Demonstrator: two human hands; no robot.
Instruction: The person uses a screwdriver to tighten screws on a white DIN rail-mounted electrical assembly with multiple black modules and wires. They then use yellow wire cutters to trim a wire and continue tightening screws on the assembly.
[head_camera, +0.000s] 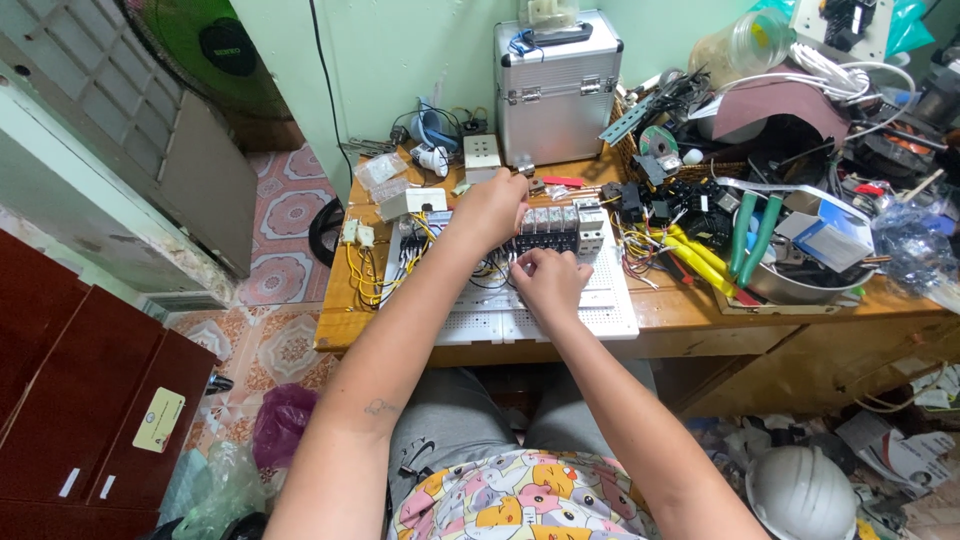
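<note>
A white perforated board (610, 315) lies on the wooden desk, carrying a row of grey and black electrical modules (556, 229) with yellow and black wires (375, 272) running to its left. My left hand (492, 208) rests on the modules' left end, fingers curled over them. My right hand (546, 279) sits just below the row, fingertips pinched at the wiring under the modules. What the fingers hold is hidden.
A silver metal case (556, 92) stands behind the board. Right of it lie a cluttered pile of parts, green-handled pliers (752, 232), a yellow-handled tool (700, 262) and a metal bowl (800, 285). A white helmet (800, 492) lies on the floor; brown cabinet (80, 400) left.
</note>
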